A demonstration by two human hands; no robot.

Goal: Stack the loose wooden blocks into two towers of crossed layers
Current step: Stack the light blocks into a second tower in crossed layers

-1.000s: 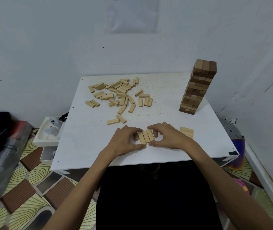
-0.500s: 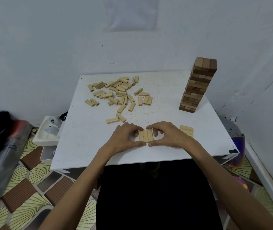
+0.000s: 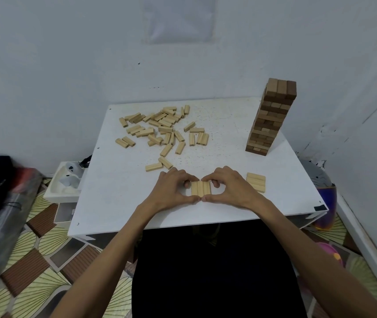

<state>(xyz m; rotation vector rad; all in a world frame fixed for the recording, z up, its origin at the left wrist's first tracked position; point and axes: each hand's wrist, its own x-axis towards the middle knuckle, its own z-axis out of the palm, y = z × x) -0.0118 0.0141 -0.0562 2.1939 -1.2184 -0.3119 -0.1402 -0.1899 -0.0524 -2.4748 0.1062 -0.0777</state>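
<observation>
A second ago the row of three pale wooden blocks (image 3: 200,188) lay a bit crooked between the hands. Now it is straight. The three blocks sit tight side by side, flat on the white square table (image 3: 123,198). The row is in front of the tall brown block tower (image 3: 271,118) and to its left, well apart from it.

The left hand (image 3: 173,189) is curled round the left side of the row. The right hand (image 3: 231,188) is curled round the right side. The two thumbs meet at the near end and the pointing fingers meet at the far end, so both hands squeeze the row from all sides.

I think this means the bottom layer of the second tower is neat and ready. The next layer should go across it.

A flat set of pale blocks (image 3: 255,182) lies in front of the tall tower, nearer to it than the row is. It might be the next layer, but I can't be sure. The big heap of loose pale wooden blocks (image 3: 162,129) lies well to the left of the tall tower, so lots of blocks still wait.

I can't read any words or names on the blocks. The pale paper sheet (image 3: 178,19) on the wall, up and left of the tall tower, looks blank from here
</observation>
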